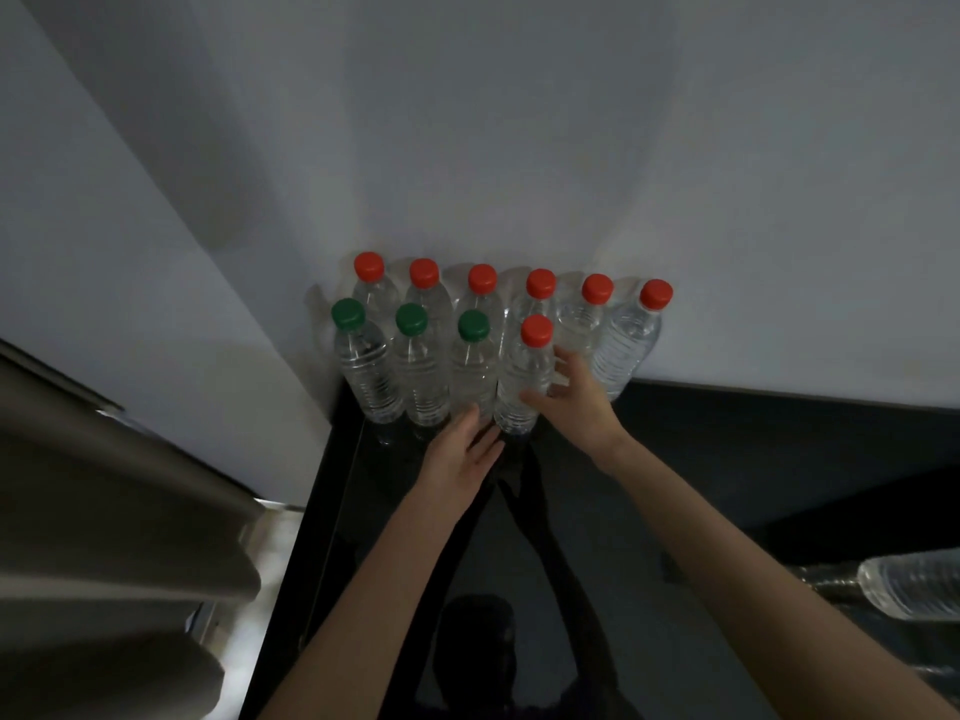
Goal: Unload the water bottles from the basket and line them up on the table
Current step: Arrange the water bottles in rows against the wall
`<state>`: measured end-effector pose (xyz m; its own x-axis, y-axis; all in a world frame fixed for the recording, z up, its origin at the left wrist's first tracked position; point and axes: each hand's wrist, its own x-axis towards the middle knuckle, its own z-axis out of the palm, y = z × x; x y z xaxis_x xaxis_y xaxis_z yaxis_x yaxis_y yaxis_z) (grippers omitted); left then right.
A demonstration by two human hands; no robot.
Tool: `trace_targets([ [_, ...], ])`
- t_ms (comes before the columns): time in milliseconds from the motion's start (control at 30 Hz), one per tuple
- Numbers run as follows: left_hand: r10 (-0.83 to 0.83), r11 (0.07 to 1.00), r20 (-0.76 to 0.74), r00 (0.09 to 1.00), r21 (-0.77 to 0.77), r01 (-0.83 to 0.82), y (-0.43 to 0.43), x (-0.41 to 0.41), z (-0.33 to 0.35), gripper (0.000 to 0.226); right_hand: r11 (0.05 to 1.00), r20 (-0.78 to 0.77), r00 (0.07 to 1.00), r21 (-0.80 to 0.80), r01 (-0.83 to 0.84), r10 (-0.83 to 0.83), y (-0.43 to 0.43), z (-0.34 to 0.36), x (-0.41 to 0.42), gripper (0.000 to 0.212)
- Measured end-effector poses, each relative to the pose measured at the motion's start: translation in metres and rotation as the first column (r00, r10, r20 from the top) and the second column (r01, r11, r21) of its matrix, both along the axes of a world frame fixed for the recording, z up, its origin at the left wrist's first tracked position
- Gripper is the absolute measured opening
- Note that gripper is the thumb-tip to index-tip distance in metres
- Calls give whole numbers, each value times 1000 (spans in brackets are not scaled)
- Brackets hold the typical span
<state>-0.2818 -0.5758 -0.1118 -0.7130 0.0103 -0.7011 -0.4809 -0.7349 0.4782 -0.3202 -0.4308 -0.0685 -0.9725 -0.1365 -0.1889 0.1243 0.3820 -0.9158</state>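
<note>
Clear water bottles stand in two rows on the dark glossy table [675, 511] against the wall. The back row [483, 283] has several red-capped bottles. The front row holds three green-capped bottles [410, 366] and one red-capped bottle [524, 376] at its right end. My right hand [576, 402] is wrapped around the lower right side of that red-capped front bottle. My left hand [462, 454] lies flat with fingers apart, its tips touching the base of the third green-capped bottle. Another bottle [914, 589] lies on its side at the right edge; the basket is not clearly visible.
A pale wall [467, 148] rises right behind the bottles. Grey curtain folds [104, 511] hang at the left beside the table's left edge. The glossy tabletop reflects my arms and head.
</note>
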Motion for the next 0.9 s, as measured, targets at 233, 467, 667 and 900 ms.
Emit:
trace_targets([
  [233, -475, 694, -216, 853, -688, 212, 21, 66, 57, 57, 991, -190, 981, 134, -6, 31, 60, 54, 74, 54],
  [467, -724, 414, -293, 624, -909, 54, 85, 89, 94, 60, 981, -338, 933, 106, 163, -118, 144, 93, 148, 41],
  [667, -811, 382, -317, 491, -923, 35, 184, 100, 108, 59, 941, -412, 880, 127, 312, -236, 238, 109, 195, 37],
  [900, -862, 389, -300, 409, -908, 154, 314, 118, 99, 67, 808, -548, 804, 352, 473, -232, 361, 99, 240, 38],
])
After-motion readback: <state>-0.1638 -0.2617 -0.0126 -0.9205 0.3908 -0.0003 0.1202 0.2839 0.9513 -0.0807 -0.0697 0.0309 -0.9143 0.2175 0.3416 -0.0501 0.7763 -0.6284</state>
